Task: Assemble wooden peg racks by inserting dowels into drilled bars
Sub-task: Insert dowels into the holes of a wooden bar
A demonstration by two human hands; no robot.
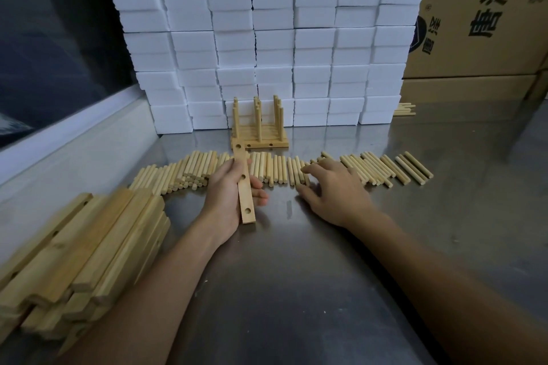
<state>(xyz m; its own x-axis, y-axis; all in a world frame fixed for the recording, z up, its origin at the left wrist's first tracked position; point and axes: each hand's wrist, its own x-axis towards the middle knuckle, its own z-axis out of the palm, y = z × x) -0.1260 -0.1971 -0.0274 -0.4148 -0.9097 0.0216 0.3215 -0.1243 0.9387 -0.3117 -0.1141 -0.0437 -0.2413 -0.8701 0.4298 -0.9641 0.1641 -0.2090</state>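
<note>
From my remote seat I saw the left hand [228, 190] curled around a drilled bar [243, 184], thumb on one side and fingers wrapped round the other, holding it lengthwise away from the body with its near end just above the steel table [296, 275]. Three round holes showed along the bar's upper face, one near the far end, one at the middle between the fingers, one near the close end, and all three were bare. The right hand [332, 190] lay palm down with fingers spread and relaxed, gripping nothing, its fingertips [307, 170] reaching the row of loose dowels [275, 170] that ran across the table from left to right beyond both hands. I could not tell whether a fingertip actually pressed on a dowel or only hovered over it. The two hands were apart, the bar between them nearer the left. Behind the dowel row stood finished racks [259, 127], bars lying flat with pegs upright, set against a wall of stacked white foam blocks [267, 38]. At my near left a pile of undrilled-looking and drilled bars [80, 261] lay in a heap, a few holes visible along one edge. A printed cardboard box [486, 15] stood at the far right, and a few more dowels [404, 109] lay at its foot beside the foam.
</note>
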